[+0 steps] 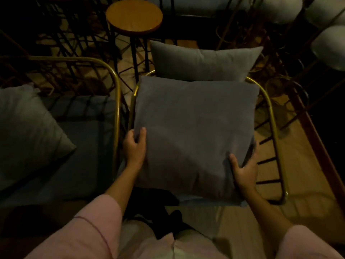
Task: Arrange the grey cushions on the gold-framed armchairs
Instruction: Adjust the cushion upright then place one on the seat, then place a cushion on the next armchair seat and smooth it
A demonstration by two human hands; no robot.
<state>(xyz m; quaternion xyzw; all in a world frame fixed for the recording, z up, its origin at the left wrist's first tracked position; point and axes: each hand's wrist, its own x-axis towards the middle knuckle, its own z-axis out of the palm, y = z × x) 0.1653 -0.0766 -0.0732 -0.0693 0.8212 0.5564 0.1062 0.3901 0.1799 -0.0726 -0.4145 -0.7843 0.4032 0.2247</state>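
Now we grip the cushion (194,135) by its near corners, left hand (134,146) and right hand (243,171), over the armchair (271,116).

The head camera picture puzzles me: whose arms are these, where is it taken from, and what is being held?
No machine here: a person wears a camera on the head, looking down at their own arms in pink sleeves. The left hand and right hand grip the near corners of a large dark grey square cushion, held over a gold-framed armchair. A lighter grey cushion leans at its back. Another gold-framed armchair with its own grey cushion stands to the left, a round wooden stool behind.
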